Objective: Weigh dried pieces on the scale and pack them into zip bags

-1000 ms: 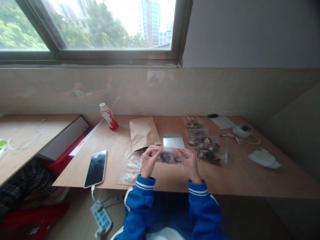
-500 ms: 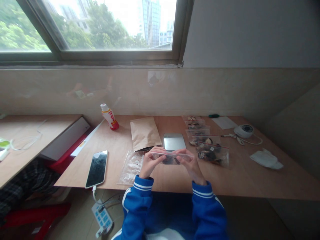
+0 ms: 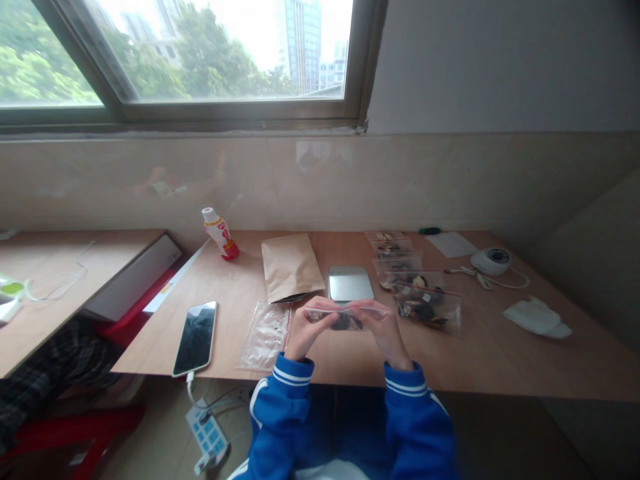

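Observation:
Between my two hands is a clear zip bag (image 3: 347, 321) with dark pieces inside, held up over the front of the table. My left hand (image 3: 309, 328) pinches the bag's top edge on its left side. On the right side, my right hand (image 3: 379, 327) grips the same edge, thumb and fingers closed on it. Just beyond the hands lies a flat silver scale (image 3: 351, 283). Several filled zip bags (image 3: 423, 310) lie in a row to the right. Left of my hands are empty clear bags (image 3: 263, 337) and a brown paper pouch (image 3: 291, 267).
A phone (image 3: 196, 338) on a cable lies at the left, with a red-and-white bottle (image 3: 221, 233) behind it. To the right are a white dome camera (image 3: 491, 261), a crumpled white cloth or tissue (image 3: 537, 318) and white paper (image 3: 453, 245). A power strip (image 3: 207, 428) is below the table.
My left hand has shifted slightly right, nearer my right hand, along the bag's top edge. Both hands still hold the bag. The view has moved very slightly.

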`<state>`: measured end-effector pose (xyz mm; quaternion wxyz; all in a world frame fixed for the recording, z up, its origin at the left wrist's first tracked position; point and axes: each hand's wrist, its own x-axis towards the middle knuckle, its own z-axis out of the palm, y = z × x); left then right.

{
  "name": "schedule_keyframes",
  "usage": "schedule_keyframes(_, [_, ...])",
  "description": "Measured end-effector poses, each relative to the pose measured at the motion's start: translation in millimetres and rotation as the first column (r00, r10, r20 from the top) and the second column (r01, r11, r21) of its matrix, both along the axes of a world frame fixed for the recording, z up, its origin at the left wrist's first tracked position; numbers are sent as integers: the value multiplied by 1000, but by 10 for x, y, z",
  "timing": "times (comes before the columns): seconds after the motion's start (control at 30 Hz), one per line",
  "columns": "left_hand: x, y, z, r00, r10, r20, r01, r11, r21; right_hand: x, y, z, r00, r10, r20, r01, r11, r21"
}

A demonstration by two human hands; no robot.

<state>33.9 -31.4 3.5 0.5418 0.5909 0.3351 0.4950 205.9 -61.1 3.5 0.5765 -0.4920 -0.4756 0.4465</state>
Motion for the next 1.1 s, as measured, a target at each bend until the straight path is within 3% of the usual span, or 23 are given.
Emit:
schedule_keyframes(0.27, [85,-20,64,999,43,-12,-43,999,10,14,5,-104,960,63,-273,-85,994,-69])
schedule_keyframes(0.37, [67,-4,53,996,91,0,-91,996,12,-37,13,-137,950,65,-305,-87,995,-58])
schedule_keyframes(0.7, [34,16,-13,982,184,-52,-183,983,15,-231,60,-77,974,-45,-224,27,997,-79])
schedule_keyframes(0.9, [38,27,25,955,274,-117,-262,959,108,-205,90,-90,979,-189,-73,191,982,13])
schedule_keyframes(1.1, [36,40,28,936,314,-161,-289,944,160,-187,98,-13,973,-231,3,231,972,48])
